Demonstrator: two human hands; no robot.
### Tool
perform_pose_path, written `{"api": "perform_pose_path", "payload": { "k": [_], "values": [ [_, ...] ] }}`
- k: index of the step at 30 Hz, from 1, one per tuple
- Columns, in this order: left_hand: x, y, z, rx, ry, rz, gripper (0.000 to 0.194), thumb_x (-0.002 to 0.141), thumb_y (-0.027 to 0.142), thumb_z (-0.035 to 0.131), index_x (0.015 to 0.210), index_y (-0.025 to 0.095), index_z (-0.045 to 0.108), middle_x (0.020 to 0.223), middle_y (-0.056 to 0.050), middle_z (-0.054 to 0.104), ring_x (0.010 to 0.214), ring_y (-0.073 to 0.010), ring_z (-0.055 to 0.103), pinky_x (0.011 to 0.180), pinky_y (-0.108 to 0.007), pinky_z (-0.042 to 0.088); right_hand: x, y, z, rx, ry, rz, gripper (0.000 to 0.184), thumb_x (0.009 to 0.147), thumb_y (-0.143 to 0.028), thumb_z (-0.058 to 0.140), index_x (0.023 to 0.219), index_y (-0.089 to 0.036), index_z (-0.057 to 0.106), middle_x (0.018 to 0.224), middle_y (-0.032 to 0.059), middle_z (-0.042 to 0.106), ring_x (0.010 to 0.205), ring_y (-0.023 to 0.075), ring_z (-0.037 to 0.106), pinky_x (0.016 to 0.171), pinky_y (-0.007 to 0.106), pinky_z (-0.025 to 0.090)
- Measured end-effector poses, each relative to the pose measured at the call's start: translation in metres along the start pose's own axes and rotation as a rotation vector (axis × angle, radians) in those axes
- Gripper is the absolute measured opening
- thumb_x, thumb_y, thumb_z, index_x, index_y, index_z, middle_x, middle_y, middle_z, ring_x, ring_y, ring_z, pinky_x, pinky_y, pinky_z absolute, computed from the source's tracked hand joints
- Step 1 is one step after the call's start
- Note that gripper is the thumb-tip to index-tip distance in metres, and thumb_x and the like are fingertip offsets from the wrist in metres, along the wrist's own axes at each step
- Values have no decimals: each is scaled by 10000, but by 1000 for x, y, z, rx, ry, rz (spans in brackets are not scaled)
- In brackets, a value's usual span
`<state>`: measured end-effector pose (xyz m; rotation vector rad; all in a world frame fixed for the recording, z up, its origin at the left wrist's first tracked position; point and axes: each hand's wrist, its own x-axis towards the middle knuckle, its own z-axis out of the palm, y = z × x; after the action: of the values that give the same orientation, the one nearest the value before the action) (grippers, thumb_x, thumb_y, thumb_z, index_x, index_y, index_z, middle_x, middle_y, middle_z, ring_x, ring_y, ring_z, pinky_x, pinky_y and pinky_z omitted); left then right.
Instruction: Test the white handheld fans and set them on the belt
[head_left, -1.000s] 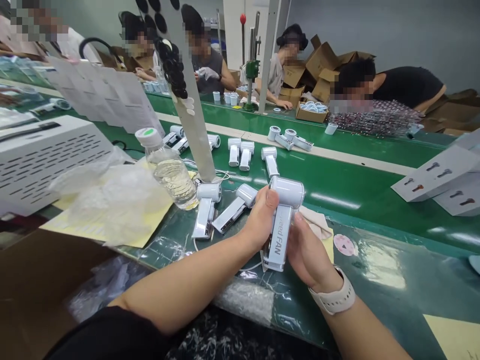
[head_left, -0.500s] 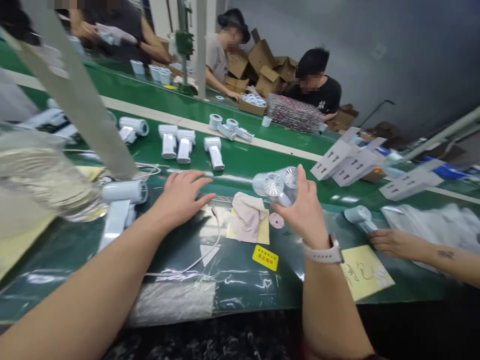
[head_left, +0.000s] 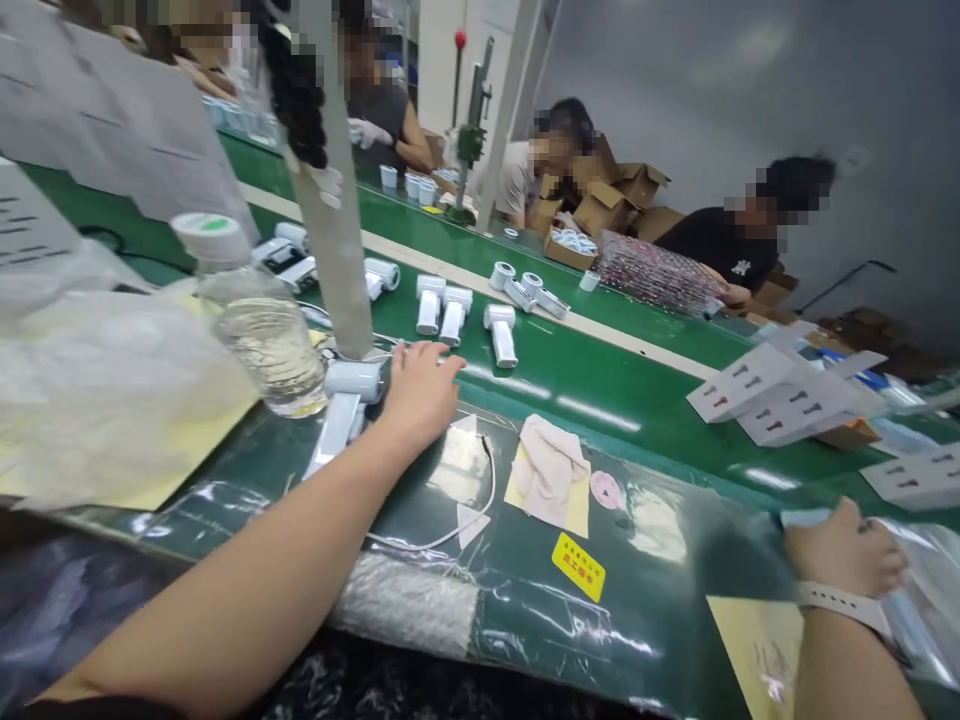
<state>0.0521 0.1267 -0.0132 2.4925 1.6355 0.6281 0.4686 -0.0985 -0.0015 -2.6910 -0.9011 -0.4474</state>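
My left hand (head_left: 426,390) is open, palm down with fingers forward, at the near edge of the belt. Beside it lies a light-blue, hair-dryer-shaped device (head_left: 352,382), its handle partly behind my wrist. My right hand (head_left: 844,550), with a pale watch strap, is far to the right and blurred. Its fingers curl over a pale-blue device, of which only an end (head_left: 806,517) shows; the rest is hidden. Clear plastic bags (head_left: 934,580) lie against that hand. Between my hands are a crumpled pale cloth (head_left: 551,470) and a white cable (head_left: 491,480).
Several similar devices (head_left: 501,335) lie on the green belt (head_left: 637,385). A water bottle (head_left: 262,330) stands left, by a metal post (head_left: 341,250). White printed boxes (head_left: 787,400) stand right. Co-workers (head_left: 720,245) sit across the belt.
My right hand has swung far right from the belt's near edge, where it held two devices. The view has shifted left, bringing the bottle into sight. The co-worker's hand at right is no longer visible.
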Motion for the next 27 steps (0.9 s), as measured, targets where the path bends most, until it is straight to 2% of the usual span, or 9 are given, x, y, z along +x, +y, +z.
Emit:
{"api": "perform_pose_path", "payload": {
  "k": [3,5,8,12,15,18,22,24,27],
  "values": [
    [-9,12,3,-61,32,119,380,870,214,614,1239,184,696,1440,-152,569,1423,-361,425,1250,-605,204,-1,-90,25,67,-112,-170,595,851,-285,471,1356,-8,620,1407,422,466,1431,482,408,1107,633,349],
    [-16,19,4,-96,7,194,375,876,237,627,1244,189,688,1444,-139,562,1438,-363,409,1255,-607,199,-7,-163,45,142,-229,-360,428,879,-281,535,1231,-124,722,1504,284,459,1458,409,400,1175,546,338],
    [-25,22,4,-129,-8,226,384,875,244,644,1252,182,679,1461,-148,542,1452,-380,391,1257,-614,207,-22,-274,71,253,-382,-571,294,937,-319,631,1207,-236,712,1512,125,515,1393,306,491,1143,485,417],
    [-28,19,7,-189,46,192,368,859,233,640,1219,170,681,1468,-158,533,1452,-398,387,1252,-623,237,-45,-390,88,324,-488,-592,346,986,-360,635,1289,-194,618,1337,103,628,1129,248,651,952,478,563],
    [-27,15,11,-250,89,169,426,847,191,591,1267,138,640,1466,-172,536,1447,-390,392,1256,-620,241,-66,-442,91,370,-519,-515,346,986,-362,633,1284,-188,619,1315,105,634,1109,246,659,932,468,573],
    [-28,13,12,-312,87,139,473,819,141,550,1285,102,620,1493,-203,503,1460,-419,365,1254,-625,235,-78,-459,90,456,-546,-448,360,982,-360,638,1298,-191,611,1338,108,622,1128,254,651,942,479,568],
    [-27,12,11,-548,69,112,433,795,135,565,1219,130,655,1554,-218,419,1526,-426,232,1256,-618,217,-60,-432,75,649,-644,-443,327,983,-353,640,1268,-192,626,1302,97,640,1089,236,663,918,450,579],
    [-24,13,13,-821,70,32,398,789,162,608,1184,176,659,1561,-197,415,1540,-394,209,1259,-618,187,-48,-404,60,754,-701,-427,321,991,-379,618,1230,-166,638,1209,96,676,997,220,687,849,419,595],
    [-17,19,19,-1513,20,-301,390,780,297,741,1147,209,642,1477,-176,517,1472,-362,365,1243,-585,222,-52,-354,33,891,-755,-409,399,987,-454,530,1108,-109,690,1018,133,722,863,248,706,746,413,597]
  ]
}}
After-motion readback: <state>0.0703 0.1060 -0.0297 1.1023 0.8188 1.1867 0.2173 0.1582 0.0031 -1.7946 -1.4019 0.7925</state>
